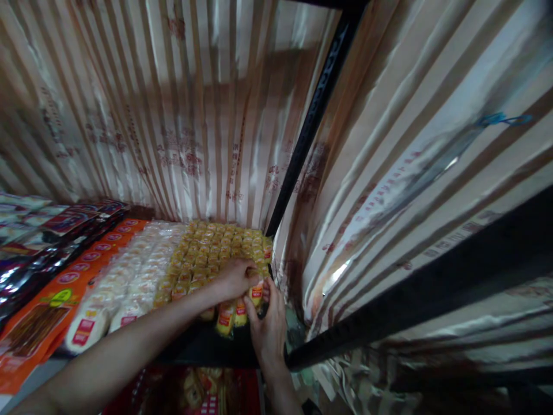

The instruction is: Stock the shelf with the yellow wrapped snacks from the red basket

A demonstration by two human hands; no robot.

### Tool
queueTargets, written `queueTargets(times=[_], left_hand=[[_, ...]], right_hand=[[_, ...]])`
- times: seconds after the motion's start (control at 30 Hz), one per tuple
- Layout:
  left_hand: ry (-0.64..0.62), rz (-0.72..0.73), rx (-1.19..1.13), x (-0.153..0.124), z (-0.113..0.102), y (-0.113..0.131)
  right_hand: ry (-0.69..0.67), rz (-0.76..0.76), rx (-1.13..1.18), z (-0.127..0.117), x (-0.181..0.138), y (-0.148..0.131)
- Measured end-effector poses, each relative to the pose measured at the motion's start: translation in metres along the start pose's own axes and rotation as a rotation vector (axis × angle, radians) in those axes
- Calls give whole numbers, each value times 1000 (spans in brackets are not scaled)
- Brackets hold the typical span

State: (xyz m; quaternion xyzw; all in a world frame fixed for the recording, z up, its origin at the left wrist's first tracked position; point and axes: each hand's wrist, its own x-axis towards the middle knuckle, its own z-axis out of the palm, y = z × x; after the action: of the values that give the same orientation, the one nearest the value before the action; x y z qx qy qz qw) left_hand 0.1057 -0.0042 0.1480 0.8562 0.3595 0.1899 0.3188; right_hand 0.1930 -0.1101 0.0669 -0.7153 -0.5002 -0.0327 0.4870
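Near the right end of a shelf, my right hand has its thumb and fingers closed around a small yellow snack packet with a red-and-white label. My left hand reaches across from the left, its fingers curled onto the top of that same packet. Two more loose yellow packets stand just left of it, one of them a leaning packet at the front. Behind and beneath my left hand are tight rows of matching yellow packets, partly hidden by the hand and forearm.
Left of the yellow rows lie white wrapped packets, an orange snack bag and dark shiny bags. A black post and a thick black rail frame the right side. Printed pleated sheeting hangs behind. A red package shows below.
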Motion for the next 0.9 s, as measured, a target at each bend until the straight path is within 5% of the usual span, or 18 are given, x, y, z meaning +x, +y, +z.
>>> queueTargets(times=[0.27,0.9], left_hand=[[247,4,-41,62,-16,6],[51,186,201,112,21,9]], right_hand=[[13,98,28,16,3,19],[-11,60,-29,36,-4,40]])
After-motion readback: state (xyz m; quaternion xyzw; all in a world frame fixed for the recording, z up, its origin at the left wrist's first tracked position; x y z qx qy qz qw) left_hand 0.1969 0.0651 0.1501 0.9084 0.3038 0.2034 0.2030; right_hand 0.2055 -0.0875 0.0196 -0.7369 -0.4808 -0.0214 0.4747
